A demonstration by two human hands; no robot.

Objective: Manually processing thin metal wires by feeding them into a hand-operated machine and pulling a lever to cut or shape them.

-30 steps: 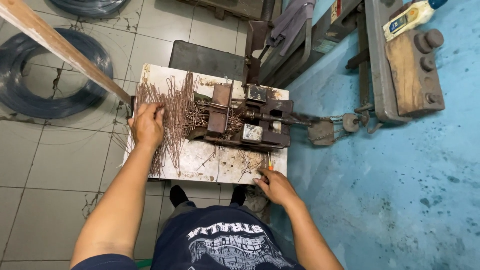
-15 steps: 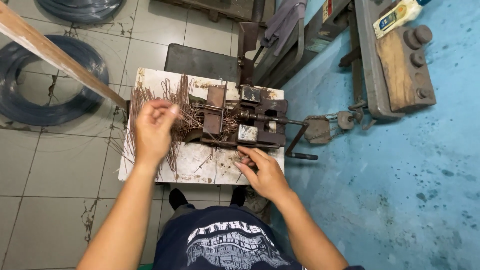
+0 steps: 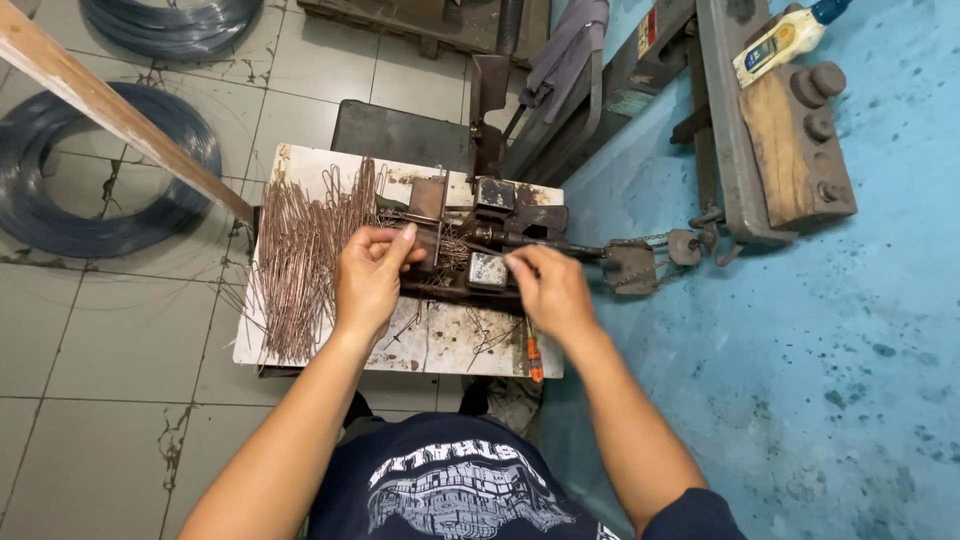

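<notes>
On the small white bench (image 3: 450,345), mid-scene: rusty bending jig (image 3: 480,250), fixed at the far edge. Left hand (image 3: 368,275) at the jig's left end, thumb and fingers pinching a thin wire; right hand (image 3: 548,290) resting on the jig's right part, fingers curled, grip contents not discernible. Left of the hands: heap of bent copper-coloured wires (image 3: 300,255). Near right edge: orange-handled tool (image 3: 533,358). Far left on the tiled floor: wire coil (image 3: 60,215), crossed by a wooden beam (image 3: 120,115).
</notes>
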